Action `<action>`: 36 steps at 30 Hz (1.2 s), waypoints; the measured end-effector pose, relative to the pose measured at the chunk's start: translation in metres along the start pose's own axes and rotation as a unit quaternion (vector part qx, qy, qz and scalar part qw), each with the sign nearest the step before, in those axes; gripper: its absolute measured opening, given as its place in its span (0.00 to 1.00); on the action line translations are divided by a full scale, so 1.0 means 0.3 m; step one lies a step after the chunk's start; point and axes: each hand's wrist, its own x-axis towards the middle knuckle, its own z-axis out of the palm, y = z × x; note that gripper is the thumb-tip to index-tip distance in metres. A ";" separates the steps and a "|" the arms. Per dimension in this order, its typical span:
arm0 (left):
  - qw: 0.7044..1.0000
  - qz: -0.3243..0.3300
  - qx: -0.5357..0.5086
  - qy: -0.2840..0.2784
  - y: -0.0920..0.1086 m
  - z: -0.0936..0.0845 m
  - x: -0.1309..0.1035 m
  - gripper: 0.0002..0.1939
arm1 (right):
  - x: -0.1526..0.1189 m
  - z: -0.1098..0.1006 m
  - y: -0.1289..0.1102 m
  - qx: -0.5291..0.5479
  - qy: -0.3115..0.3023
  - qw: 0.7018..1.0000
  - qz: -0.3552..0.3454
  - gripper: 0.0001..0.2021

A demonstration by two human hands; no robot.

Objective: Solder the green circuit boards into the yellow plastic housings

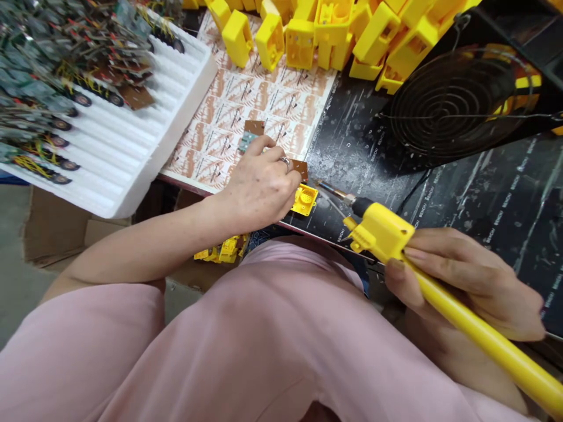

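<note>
My left hand (264, 187) is curled over the front edge of the table, its index finger on a small green and brown circuit board (247, 142). Its thumb and palm side are hidden. By its knuckles, another brown board piece (299, 170) sticks out above an open yellow plastic casing (305, 200). My right hand (466, 275) is closed round a soldering iron (475, 331) with a long yellow handle and a yellow block near the front. The iron's metal tip points left, just right of the casing, with a thin wire beside it.
A white foam tray (176, 76) on the left carries many wired circuit boards (74, 58). Yellow housings (299, 44) crowd the back. A black fan (457, 105) stands at right on the black mat (352, 152). Below the edge, a cardboard box (57, 228) and yellow parts (226, 249) show.
</note>
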 end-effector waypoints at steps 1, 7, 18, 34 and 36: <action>1.000 0.000 -0.001 -0.009 -0.001 -0.001 0.001 0.14 | -0.004 -0.002 0.003 -0.003 0.019 1.000 0.000 0.13; 1.000 -0.006 0.006 -0.015 0.000 0.006 -0.002 0.14 | 0.021 0.017 0.018 0.011 0.034 0.999 -0.037 0.13; 0.996 -0.059 -0.061 0.023 0.018 0.005 -0.018 0.12 | 0.061 0.045 0.008 -0.043 -0.052 0.990 -0.125 0.10; 0.996 -0.066 -0.053 0.020 0.025 0.010 -0.010 0.15 | 0.051 0.060 0.008 -0.043 -0.026 0.989 -0.138 0.09; 0.997 -0.063 -0.044 0.024 0.026 0.011 -0.009 0.15 | 0.046 0.055 0.005 -0.035 -0.028 0.990 -0.134 0.09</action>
